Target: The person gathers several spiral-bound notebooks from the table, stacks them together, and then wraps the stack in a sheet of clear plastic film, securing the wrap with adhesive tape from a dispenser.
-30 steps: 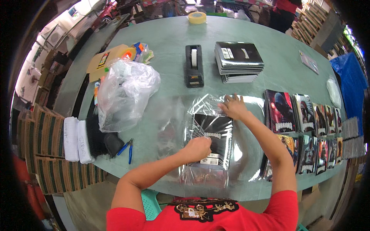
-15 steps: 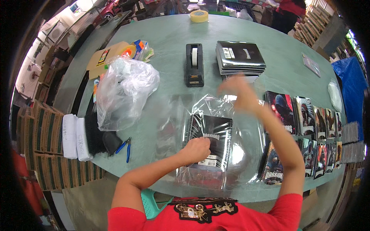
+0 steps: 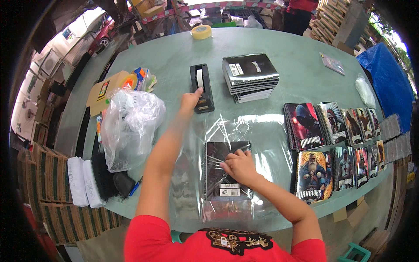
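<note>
Left hand (image 3: 190, 99) is stretched far forward, fingertips resting on the near end of the black tape dispenser (image 3: 201, 87). Fingers look loosely extended, not closed around anything; whether a tape end is pinched I cannot tell. Right hand (image 3: 238, 166) lies flat, fingers spread, pressing the clear plastic wrap (image 3: 244, 131) down onto the black spiral notebook (image 3: 227, 174), which sits at the near edge of the green table (image 3: 288, 56), directly in front of the person. It grips nothing, only holds down.

Risks, as judged:
- The wrap is loose and creased. With only 1 hand on it, the fold under the palm could spring open or slide off the cover.
- The dispenser is touched at 1 end only. A pull on the tape might drag or tip it rather than tear cleanly.
- Tape could stick to the wrap in the wrong spot, or to itself.

Surroundings:
- Stack of black notebooks (image 3: 251, 76) just right of the dispenser.
- Rows of picture-cover notebooks (image 3: 331, 144) at the right, near the wrapped one.
- Crumpled clear bag (image 3: 128, 126) beside the left forearm, close enough to be brushed.
- Yellow tape roll (image 3: 201, 32) at the far edge, well apart.
- Blue pen (image 3: 135, 187) near the left elbow.
</note>
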A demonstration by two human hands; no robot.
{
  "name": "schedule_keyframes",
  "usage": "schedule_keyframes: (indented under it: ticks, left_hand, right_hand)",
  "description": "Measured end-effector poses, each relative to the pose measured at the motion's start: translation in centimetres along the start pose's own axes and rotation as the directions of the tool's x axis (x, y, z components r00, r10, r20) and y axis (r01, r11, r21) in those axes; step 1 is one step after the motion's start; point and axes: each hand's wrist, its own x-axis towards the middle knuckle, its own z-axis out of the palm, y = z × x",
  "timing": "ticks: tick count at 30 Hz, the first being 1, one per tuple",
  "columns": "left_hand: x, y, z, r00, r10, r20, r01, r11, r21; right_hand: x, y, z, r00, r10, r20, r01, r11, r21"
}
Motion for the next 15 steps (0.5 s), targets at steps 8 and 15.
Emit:
schedule_keyframes:
  ticks: [8, 15]
  left_hand:
    - [-6.2, 3.6, -0.3, 0.889, -0.284, 0.359, 0.438, 0.757, -0.484]
    - [-7.3, 4.4, -4.8, 0.709, 0.161, 0.686, -0.564, 0.713, 0.416]
  right_hand:
    - [-2.7, 1.5, -1.0, 0.989, 0.045, 0.143, -0.052, 0.997, 0.05]
    - [-1.8, 3.1, -0.6, 0.97, 0.143, 0.198, -0.176, 0.971, 0.16]
